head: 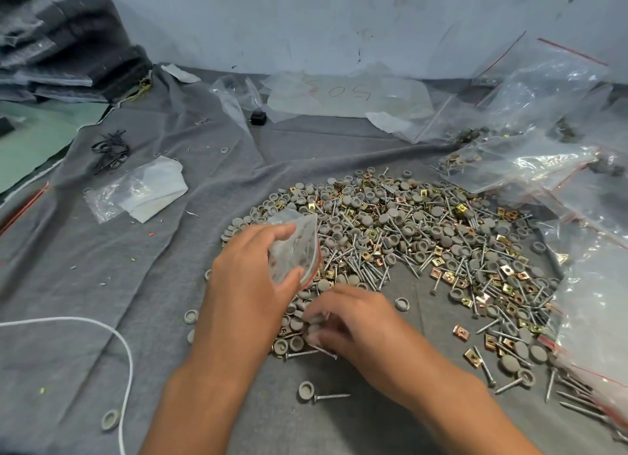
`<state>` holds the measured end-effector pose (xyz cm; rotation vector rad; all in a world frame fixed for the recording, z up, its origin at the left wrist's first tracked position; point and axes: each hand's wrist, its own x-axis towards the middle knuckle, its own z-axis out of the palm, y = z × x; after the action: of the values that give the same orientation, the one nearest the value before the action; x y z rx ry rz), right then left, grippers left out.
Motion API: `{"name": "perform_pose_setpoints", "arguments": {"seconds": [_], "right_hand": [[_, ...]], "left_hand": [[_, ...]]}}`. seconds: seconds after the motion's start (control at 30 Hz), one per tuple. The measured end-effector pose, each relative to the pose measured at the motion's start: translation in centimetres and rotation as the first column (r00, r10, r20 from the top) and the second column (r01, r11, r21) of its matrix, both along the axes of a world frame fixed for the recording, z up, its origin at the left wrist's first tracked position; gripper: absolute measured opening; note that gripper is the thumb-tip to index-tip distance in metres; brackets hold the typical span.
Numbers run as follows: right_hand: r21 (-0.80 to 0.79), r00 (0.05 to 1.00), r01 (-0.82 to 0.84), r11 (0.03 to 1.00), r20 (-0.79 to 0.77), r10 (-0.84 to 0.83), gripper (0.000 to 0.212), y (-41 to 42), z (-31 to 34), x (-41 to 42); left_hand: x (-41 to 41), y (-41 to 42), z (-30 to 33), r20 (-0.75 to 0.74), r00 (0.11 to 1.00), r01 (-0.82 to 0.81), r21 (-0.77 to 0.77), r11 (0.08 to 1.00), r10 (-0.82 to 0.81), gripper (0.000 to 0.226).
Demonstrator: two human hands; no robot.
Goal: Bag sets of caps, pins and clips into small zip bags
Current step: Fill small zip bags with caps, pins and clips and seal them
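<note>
Grey cloth (136,284) covers the work surface; a wide heap of grey caps, pins and brass clips (407,237) spreads from centre toward three o'clock; the left hand (248,284) grips a small zip bag (299,247) between thumb and fingers at the heap's nine o'clock edge; the right hand (356,325), just beside at five o'clock, pinches small blurred pieces with curled fingers.

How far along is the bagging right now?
Done: no filled small bag shows clearly. In hand: the left hand holds a small zip bag while the right hand picks parts at the pile's near edge. Left: nearly everything, the big pile remains loose.
</note>
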<state>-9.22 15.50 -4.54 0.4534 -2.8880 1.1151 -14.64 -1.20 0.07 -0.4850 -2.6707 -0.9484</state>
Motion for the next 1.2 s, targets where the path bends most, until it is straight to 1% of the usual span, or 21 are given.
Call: {"name": "perform_pose_setpoints", "arguments": {"seconds": [0.07,0.13,0.17,0.23,0.33,0.37,0.43,0.47,0.5,0.53,0.57,0.6,0.63,0.67,0.7,0.83,0.93,1.03,1.2], "right_hand": [[-0.155,0.983,0.093,0.984,-0.142,-0.115,0.023,0.6,0.9,-0.2],[-0.265,0.925,0.168,0.950,-0.291,-0.245,0.028,0.8,1.8,-0.5],[-0.291,0.892,0.194,0.937,-0.346,-0.292,0.029,0.8,2.2,-0.7],[-0.274,0.837,0.232,0.933,-0.433,-0.335,0.028,0.6,2.5,-1.1],[-0.164,0.829,0.260,0.952,-0.467,-0.307,0.029,0.0,2.3,-1.4],[-0.167,0.824,0.267,0.949,-0.470,-0.315,0.026,-0.1,2.1,-1.3],[-0.232,0.796,0.293,0.928,-0.478,-0.371,0.015,0.0,2.0,-1.0],[-0.243,0.792,0.304,0.921,-0.473,-0.386,0.011,0.0,1.9,-0.8],[-0.217,0.820,0.295,0.930,-0.441,-0.363,0.008,0.1,1.7,-0.5],[-0.153,0.881,0.255,0.955,-0.371,-0.295,0.009,0.0,1.4,-0.4],[-0.063,0.943,0.182,0.981,-0.272,-0.192,0.013,-0.3,1.0,-0.2],[0.040,0.980,0.099,0.994,-0.179,-0.090,0.018,-0.7,0.6,0.0],[0.133,0.992,0.036,0.990,-0.122,-0.020,0.023,-1.2,0.2,0.1],[0.194,0.995,0.006,0.981,-0.099,0.013,0.027,-1.6,-0.1,0.2],[0.219,0.996,0.002,0.976,-0.088,0.018,0.028,-1.9,-0.2,0.2],[0.174,0.998,0.013,0.985,-0.065,-0.002,0.016,-1.9,0.0,-0.1],[0.268,0.996,-0.029,0.963,-0.070,0.050,0.017,-1.8,0.2,-0.2],[0.341,0.995,-0.048,0.939,-0.069,0.076,0.013,-2.0,0.5,-0.3],[0.308,0.996,-0.054,0.950,-0.053,0.074,0.013,-2.1,0.2,-0.1]], "left_hand": [[0.1,0.1,0.0,0.004,1.000,0.023,-0.011,1.000,-0.023,0.053],[0.2,0.4,0.0,0.009,0.999,0.043,-0.029,0.999,-0.043,0.055],[0.3,0.6,-0.1,0.013,0.999,0.053,-0.036,0.998,-0.052,0.056],[0.4,1.1,-0.2,0.018,0.997,0.081,-0.040,0.996,-0.080,0.057],[0.4,1.5,-0.2,0.003,0.994,0.108,-0.054,0.993,-0.108,0.053],[0.4,1.4,-0.2,0.004,0.995,0.102,-0.052,0.993,-0.102,0.052],[0.1,0.9,0.0,0.009,0.998,0.064,-0.046,0.997,-0.064,0.053],[0.0,0.5,0.1,0.005,0.999,0.036,-0.040,0.999,-0.036,0.054],[-0.1,0.2,0.1,-0.003,1.000,0.007,-0.024,1.000,-0.007,0.054],[-0.3,0.0,0.2,-0.012,1.000,-0.016,-0.002,1.000,0.016,0.054],[-0.3,-0.2,0.4,-0.017,0.999,-0.031,0.017,0.999,0.032,0.053],[-0.3,-0.2,0.5,-0.018,0.999,-0.038,0.024,0.999,0.039,0.052],[-0.3,-0.2,0.5,-0.016,0.999,-0.038,0.024,0.999,0.039,0.052],[-0.3,-0.1,0.5,-0.013,0.999,-0.036,0.019,0.999,0.036,0.051],[-0.2,0.0,0.5,-0.008,0.999,-0.033,0.016,0.999,0.033,0.051],[-0.2,0.0,0.5,-0.001,1.000,-0.017,0.025,1.000,0.017,0.052],[-0.2,0.0,0.5,0.000,1.000,-0.021,0.027,0.999,0.021,0.052],[-0.2,0.0,0.5,-0.001,1.000,-0.025,0.026,0.999,0.025,0.052],[0.0,0.1,0.6,0.007,0.999,-0.042,0.022,0.999,0.042,0.052]]}}
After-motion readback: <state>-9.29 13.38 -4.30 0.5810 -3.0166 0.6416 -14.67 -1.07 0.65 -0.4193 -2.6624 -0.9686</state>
